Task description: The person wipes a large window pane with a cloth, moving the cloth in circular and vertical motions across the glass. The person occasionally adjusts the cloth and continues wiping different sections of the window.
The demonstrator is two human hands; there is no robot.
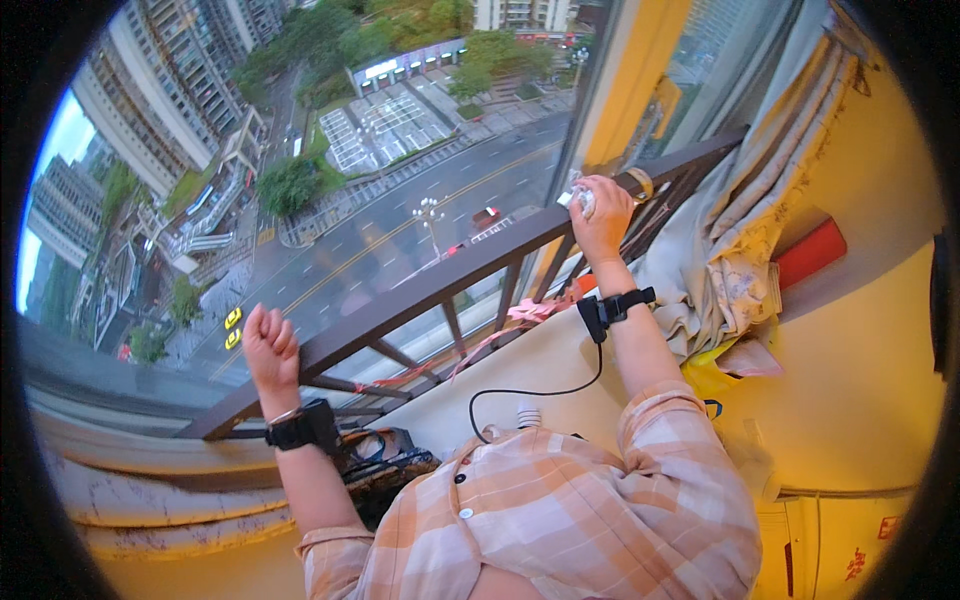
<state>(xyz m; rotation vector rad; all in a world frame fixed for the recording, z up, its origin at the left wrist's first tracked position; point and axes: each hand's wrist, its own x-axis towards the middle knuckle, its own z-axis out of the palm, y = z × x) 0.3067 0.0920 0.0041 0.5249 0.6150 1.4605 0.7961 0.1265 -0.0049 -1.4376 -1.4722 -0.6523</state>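
Observation:
My right hand (pixel 602 222) is closed around a crumpled white wad (pixel 583 200), which looks like tissue or cloth. It rests at the top of the dark brown window railing (pixel 430 290), toward its right end. Just beyond that hand, a small beige ring-shaped thing (pixel 645 184) sits on the rail. My left hand (pixel 272 352) is a loose fist with nothing visible in it, raised beside the rail's left part in front of the window glass. Black straps with small boxes circle both wrists, and a black cable (pixel 500 395) hangs from the right one.
A pale ledge (pixel 520 375) lies behind the railing, with pink ribbon (pixel 540 310) by the bars. A dark bag (pixel 385 455) stands below my left arm. Gathered curtains (pixel 760 220), a red box (pixel 812 252) and a yellow bag (pixel 712 368) are at the right. Outside, far below, runs a street.

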